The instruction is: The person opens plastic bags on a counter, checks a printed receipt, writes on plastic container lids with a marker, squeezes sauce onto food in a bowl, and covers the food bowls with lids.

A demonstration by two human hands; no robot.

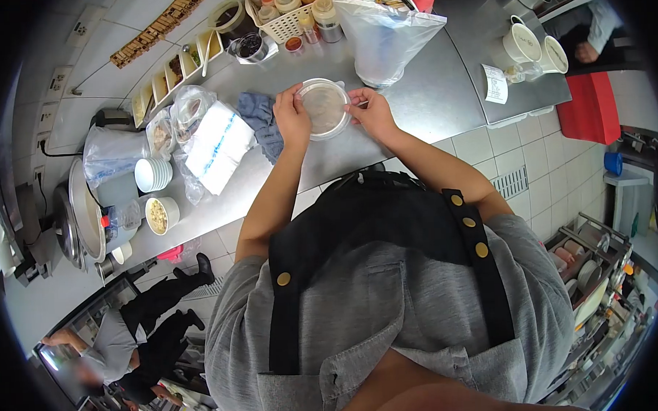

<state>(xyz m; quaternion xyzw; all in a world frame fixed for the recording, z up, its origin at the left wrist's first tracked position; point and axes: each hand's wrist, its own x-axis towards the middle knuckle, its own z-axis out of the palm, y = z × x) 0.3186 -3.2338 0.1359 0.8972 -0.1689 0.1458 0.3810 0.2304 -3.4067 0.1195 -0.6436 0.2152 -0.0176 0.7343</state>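
A round container with a clear lid (pixel 324 108) rests on the steel counter (pixel 434 104) near its front edge. My left hand (pixel 292 115) is closed on the container's left rim. On the right side, the fingers of my right hand (pixel 370 111) pinch the edge of the same lidded container. A crumpled blue-grey cloth (pixel 261 121) lies just left of my left hand. Behind my right hand stands a whitish plastic bag (pixel 388 40).
White plastic packages (pixel 218 148), stacked white bowls (pixel 153 174) and a food-filled bowl (pixel 161 215) stand left. A basket of jars (pixel 290 20) is at the back. Lidded tubs (pixel 524 44) and a receipt (pixel 495 84) are right. Co-workers (pixel 116 340) stand lower left; another person's hand (pixel 586 52) shows upper right.
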